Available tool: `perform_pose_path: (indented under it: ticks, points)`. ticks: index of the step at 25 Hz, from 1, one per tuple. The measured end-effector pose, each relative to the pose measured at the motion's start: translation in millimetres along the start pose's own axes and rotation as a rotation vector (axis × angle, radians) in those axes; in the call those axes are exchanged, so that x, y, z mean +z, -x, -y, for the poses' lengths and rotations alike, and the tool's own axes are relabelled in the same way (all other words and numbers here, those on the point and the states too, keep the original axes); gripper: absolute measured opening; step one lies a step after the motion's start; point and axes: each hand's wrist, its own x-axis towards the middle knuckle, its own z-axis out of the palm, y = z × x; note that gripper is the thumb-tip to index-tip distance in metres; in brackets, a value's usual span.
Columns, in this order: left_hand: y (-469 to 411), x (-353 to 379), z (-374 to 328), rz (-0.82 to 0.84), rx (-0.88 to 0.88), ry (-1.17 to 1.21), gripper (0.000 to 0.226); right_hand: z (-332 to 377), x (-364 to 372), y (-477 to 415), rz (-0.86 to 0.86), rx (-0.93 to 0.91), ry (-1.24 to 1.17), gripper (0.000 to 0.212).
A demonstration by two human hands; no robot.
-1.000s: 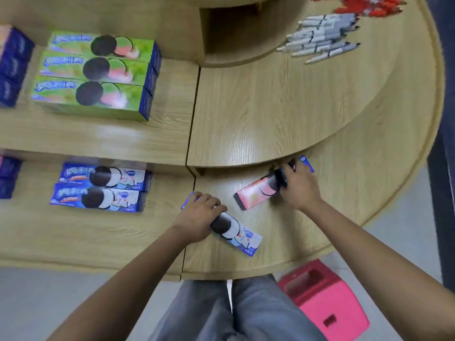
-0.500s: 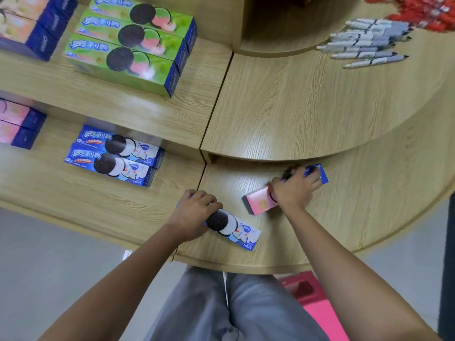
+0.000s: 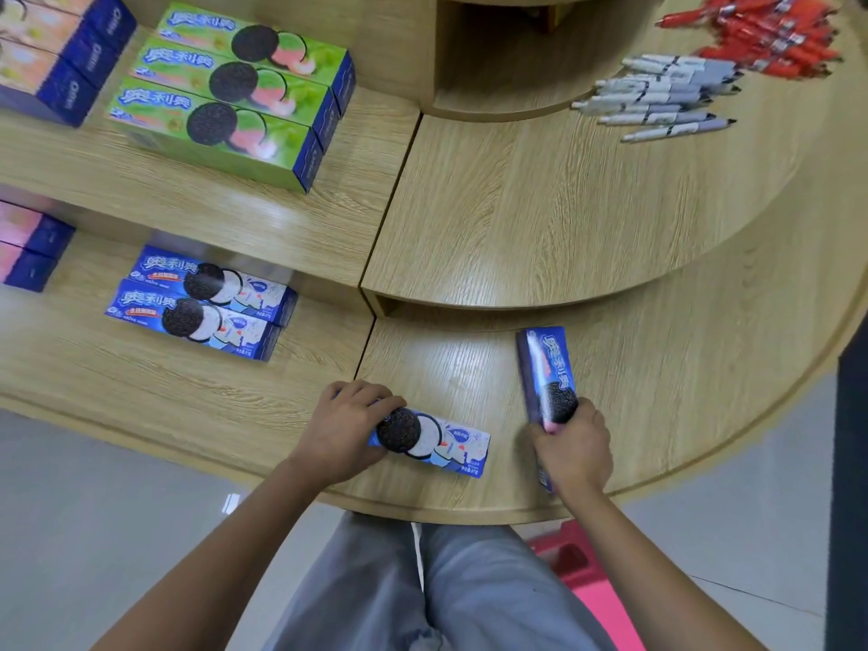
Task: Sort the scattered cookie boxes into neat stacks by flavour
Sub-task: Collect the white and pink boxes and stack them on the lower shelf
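My left hand [image 3: 346, 427] grips the left end of a blue cookie box [image 3: 437, 441] that lies flat near the front edge of the lower wooden shelf [image 3: 657, 392]. My right hand [image 3: 570, 448] holds a pink-and-blue cookie box [image 3: 547, 368] by its near end, tilted on edge and pointing away from me. Two matching blue boxes [image 3: 202, 303] lie side by side to the left on the same shelf. Three green boxes [image 3: 235, 96] sit in a row on the upper shelf.
Pink boxes with blue ends [image 3: 28, 246] sit at the far left, and peach ones [image 3: 51, 54] above them. Grey pens [image 3: 657, 96] and red pens [image 3: 770, 30] lie on the upper round shelf [image 3: 540, 204]. A pink stool [image 3: 587, 570] stands by my legs.
My right hand has pulled the pink-and-blue box toward me and turned it from lying crosswise to pointing away, raised on edge. The left hand and its blue box stay put.
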Motion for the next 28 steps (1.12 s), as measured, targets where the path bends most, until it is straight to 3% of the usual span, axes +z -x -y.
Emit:
perform_pose_path:
  ticks: [7,14,20,28]
  points:
    - [42,-28,6,-0.119,-0.088,0.006,0.058,26,-29,10,0.070,-0.448,0.012,0.046]
    - [136,-57,55,-0.249,-0.279,0.031,0.057,130,-30,70,0.159,-0.787,-0.004,0.056]
    - [218,-86,143,-0.243,-0.310,-0.013,0.055,227,21,141,0.208,-0.884,-0.029,0.056]
    - [202,-94,240,-0.098,-0.198,-0.037,0.056,288,68,191,0.147,-0.737,-0.178,0.054]
